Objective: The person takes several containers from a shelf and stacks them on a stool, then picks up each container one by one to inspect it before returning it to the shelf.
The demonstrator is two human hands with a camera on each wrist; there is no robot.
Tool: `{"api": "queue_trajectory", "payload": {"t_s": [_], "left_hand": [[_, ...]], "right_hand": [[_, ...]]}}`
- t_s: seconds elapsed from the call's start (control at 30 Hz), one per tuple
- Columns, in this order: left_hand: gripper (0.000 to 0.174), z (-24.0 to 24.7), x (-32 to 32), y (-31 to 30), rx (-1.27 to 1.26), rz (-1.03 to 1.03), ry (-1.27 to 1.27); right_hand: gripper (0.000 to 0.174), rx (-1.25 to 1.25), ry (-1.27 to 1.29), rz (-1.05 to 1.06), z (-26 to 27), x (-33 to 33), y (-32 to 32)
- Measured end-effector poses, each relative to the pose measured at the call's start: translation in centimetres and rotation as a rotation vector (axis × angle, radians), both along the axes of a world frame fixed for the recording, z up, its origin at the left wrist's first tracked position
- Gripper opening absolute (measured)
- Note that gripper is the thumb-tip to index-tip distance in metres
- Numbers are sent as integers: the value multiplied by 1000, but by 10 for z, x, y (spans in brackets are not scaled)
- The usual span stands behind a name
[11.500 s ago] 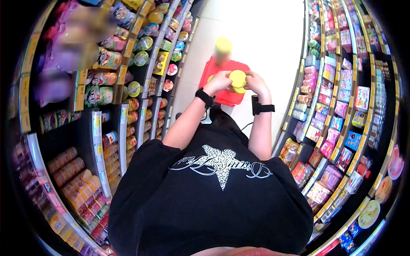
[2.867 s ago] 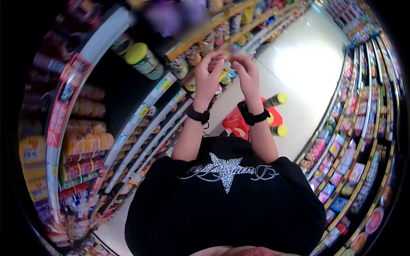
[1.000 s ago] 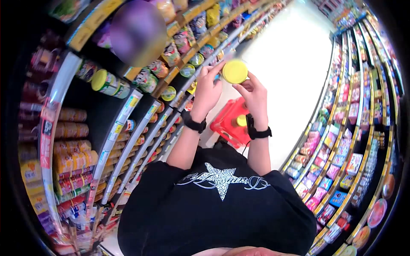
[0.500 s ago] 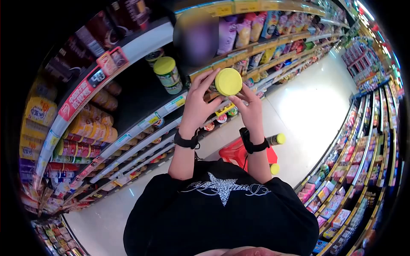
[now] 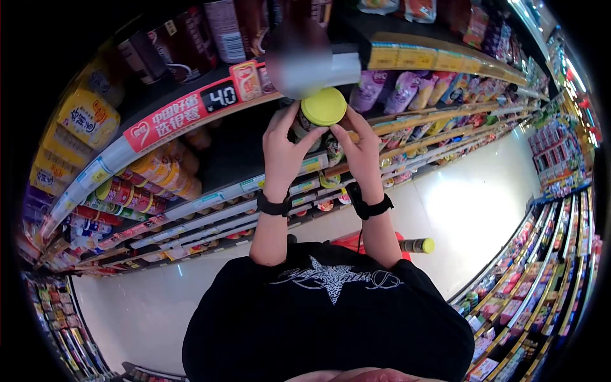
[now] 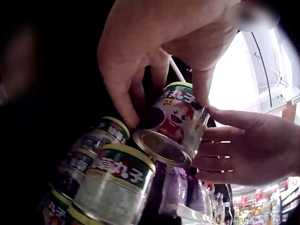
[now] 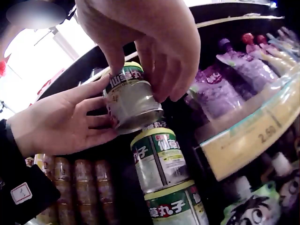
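Note:
Both hands hold one can with a yellow lid (image 5: 323, 107) at the shelf. My left hand (image 5: 283, 156) grips it from the left, and my right hand (image 5: 363, 153) from the right, thumbs near the lid. In the left wrist view the can (image 6: 176, 122) is tilted, its metal bottom showing, with a green label and a cartoon figure. Close below it, matching cans (image 6: 115, 183) stand stacked on the shelf. From the right wrist view, the held can (image 7: 133, 101) is just above a stacked can (image 7: 159, 159).
A red price sign (image 5: 175, 121) runs along the upper shelf edge. Purple pouches (image 7: 211, 93) stand to the right, and orange-wrapped cans (image 5: 168, 169) sit at lower left. Behind, on the aisle floor, is a red basket (image 5: 347, 239), with a yellow-lidded can (image 5: 417, 245) beside it.
The view has turned left toward the shelf. Both hands have carried the can from above the aisle to the stacked cans; nearly three seconds ago they were at the shelf with no can clearly visible.

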State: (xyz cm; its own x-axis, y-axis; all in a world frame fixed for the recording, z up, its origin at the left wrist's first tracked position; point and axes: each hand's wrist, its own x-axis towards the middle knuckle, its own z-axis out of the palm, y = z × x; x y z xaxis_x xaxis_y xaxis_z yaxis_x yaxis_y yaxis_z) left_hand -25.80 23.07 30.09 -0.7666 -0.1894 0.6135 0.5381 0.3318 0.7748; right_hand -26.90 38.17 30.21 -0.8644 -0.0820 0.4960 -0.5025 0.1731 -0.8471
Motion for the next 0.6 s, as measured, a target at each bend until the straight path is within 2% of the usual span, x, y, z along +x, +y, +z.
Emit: {"api": "queue_trajectory", "payload": {"t_s": [0.1, 0.2, 0.23, 0.33, 0.6], "left_hand": [[49, -5, -11, -8, 20, 78, 20], [43, -9, -22, -13, 77, 64, 7], [36, -11, -27, -14, 61, 101, 27], [38, -6, -28, -19, 14, 74, -161], [36, -10, -39, -17, -43, 86, -131]], "right_hand": [[43, -41, 33, -16, -9, -17, -18], [39, 5, 106, -83, -10, -30, -29], [38, 21, 110, -99, -12, -35, -30], [35, 60, 120, -131, -10, -40, -33], [36, 24, 79, -155, -19, -50, -31]]}}
